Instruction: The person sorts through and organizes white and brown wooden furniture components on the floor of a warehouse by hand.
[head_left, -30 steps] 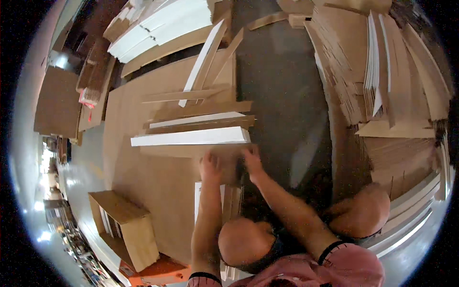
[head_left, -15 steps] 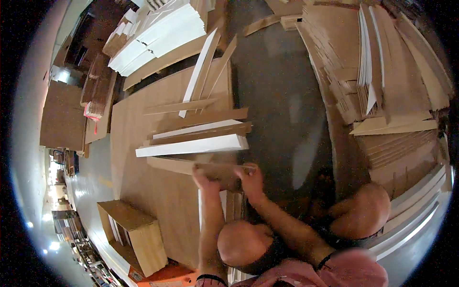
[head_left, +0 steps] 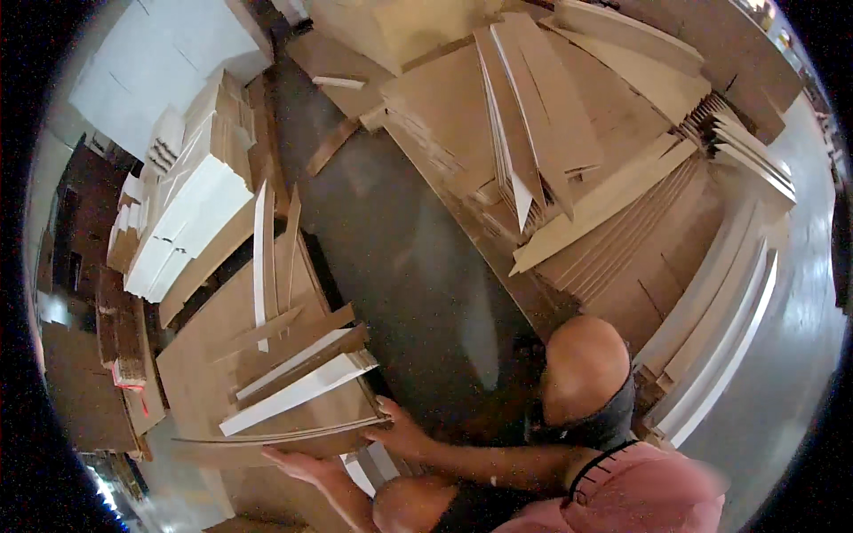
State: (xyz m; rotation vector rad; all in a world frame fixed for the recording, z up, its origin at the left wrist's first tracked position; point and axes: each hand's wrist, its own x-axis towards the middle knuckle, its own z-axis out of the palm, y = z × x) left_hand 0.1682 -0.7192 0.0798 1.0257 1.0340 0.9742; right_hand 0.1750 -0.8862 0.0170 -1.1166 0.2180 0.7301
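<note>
Long, narrow brown cardboard strips [head_left: 289, 437] lie crosswise in front of me, at the near end of a large cardboard sheet. My right hand [head_left: 397, 430] grips their right end, with the thumb at the upper edge. Along the near side of the strips, my left hand [head_left: 300, 464] rests with its fingers stretched out, touching the underside or edge. Just beyond them sits a long white folded strip [head_left: 298, 393], tilted up to the right. A thinner white-edged strip [head_left: 293, 362] lies past it. Between my forearms a short white piece [head_left: 358, 475] shows partly.
Behind the strips, a narrow white strip [head_left: 260, 266] lies lengthwise on the large cardboard sheet [head_left: 191, 364]. White stacked boards [head_left: 191, 226] stand at the far left. Grey floor [head_left: 400, 258] separates these from piled cardboard sheets [head_left: 444, 115] on the right. My knee [head_left: 586, 369] juts up nearby.
The view has swung to the right. Both hands held a brown cardboard piece near its ends; now the right grips the strips' end and the left fingers lie flat along them.
</note>
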